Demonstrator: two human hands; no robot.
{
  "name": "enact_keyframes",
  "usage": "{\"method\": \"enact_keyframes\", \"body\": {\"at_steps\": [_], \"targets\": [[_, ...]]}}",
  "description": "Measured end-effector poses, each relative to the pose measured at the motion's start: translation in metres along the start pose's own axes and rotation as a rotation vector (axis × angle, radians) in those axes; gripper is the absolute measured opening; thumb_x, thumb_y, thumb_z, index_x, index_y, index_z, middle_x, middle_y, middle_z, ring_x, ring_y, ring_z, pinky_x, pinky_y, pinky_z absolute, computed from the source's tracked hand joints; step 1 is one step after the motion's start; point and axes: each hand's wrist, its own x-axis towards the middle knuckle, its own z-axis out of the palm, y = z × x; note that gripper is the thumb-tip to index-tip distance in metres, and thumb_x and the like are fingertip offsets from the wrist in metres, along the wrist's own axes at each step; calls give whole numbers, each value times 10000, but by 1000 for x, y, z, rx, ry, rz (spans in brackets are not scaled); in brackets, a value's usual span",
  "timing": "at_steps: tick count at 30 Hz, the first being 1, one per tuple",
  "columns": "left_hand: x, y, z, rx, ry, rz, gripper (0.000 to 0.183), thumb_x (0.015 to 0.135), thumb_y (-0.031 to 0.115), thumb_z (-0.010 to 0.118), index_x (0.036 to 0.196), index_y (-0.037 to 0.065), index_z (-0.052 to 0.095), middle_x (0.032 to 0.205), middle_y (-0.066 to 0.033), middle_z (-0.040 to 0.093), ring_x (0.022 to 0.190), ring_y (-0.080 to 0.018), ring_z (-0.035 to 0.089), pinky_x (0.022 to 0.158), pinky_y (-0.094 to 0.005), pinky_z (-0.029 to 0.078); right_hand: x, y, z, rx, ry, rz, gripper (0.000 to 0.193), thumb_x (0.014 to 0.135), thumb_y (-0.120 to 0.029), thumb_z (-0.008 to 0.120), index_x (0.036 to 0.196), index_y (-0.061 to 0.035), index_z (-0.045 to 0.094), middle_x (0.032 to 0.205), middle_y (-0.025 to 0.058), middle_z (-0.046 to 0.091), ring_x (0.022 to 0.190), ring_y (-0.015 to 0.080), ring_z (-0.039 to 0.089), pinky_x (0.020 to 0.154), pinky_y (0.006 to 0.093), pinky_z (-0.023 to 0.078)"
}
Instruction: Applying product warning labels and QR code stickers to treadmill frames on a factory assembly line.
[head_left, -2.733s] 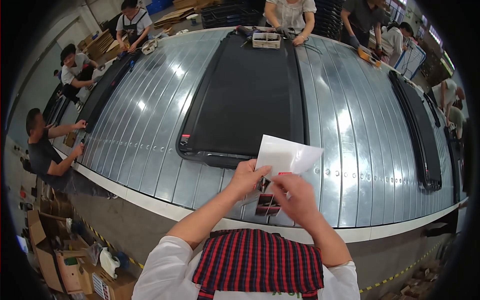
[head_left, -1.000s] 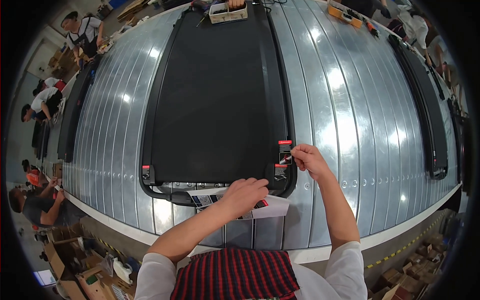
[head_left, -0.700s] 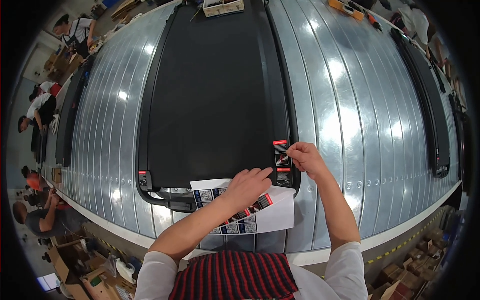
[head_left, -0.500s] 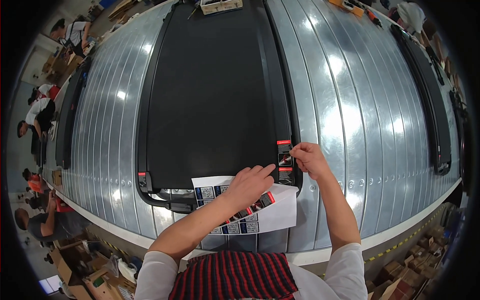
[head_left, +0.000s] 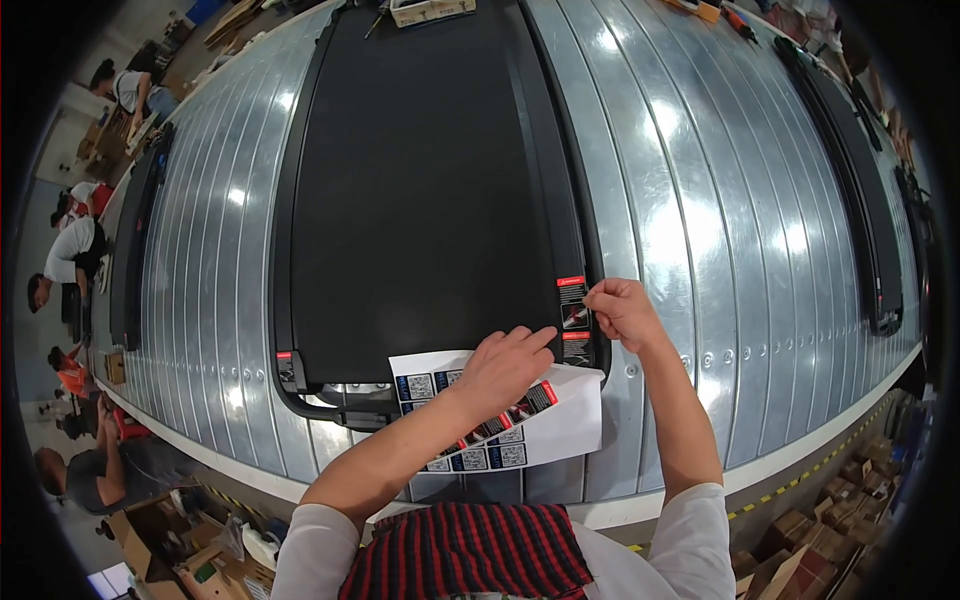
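The right hand [head_left: 622, 316], finger and thumb closed together, pinches the right edge of a black rectangular label with a red top [head_left: 571, 296] at the near right of a long, flat black machine [head_left: 420, 200]. The left hand [head_left: 507, 370], fingers loosely extended, covers white printed sheets [head_left: 565, 425]; its grip is unclear.

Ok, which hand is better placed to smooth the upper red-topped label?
Likely the right hand: it pinches at the right edge of the upper label, while the left hand lies over a white sheet.
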Motion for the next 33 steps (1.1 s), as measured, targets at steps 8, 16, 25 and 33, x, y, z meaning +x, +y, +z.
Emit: {"method": "enact_keyframes", "body": {"at_steps": [8,16,25,33], "targets": [[4,0,-2,7,-16,3,75,685,85,529,753,54,527,1141,-90,506,866,-213,507,666,-327,428,0,-2,1,36,-7,6,85,756,-47,577,689,-27,530,461,-4,437,331,48,357,296,188,225],[10,-1,-4,15,-40,56,83,687,89,529,758,47,523,1156,-93,502,801,-203,504,614,-317,423,-2,-2,3,34,20,-6,89,758,-46,574,685,-26,527,462,-3,440,329,47,359,292,186,230],[17,-6,-6,21,-90,96,89,693,93,518,772,53,521,1159,-77,498,784,-198,492,593,-318,411,-1,-2,5,52,54,-6,91,757,-35,572,680,-25,526,458,-3,439,323,46,355,288,186,230],[21,-4,-6,24,-148,87,100,690,73,518,786,44,525,1173,-75,477,816,-203,497,612,-322,419,-3,-2,8,-24,104,-50,82,753,-34,563,686,-15,521,476,-2,452,334,40,361,292,184,241]]}}
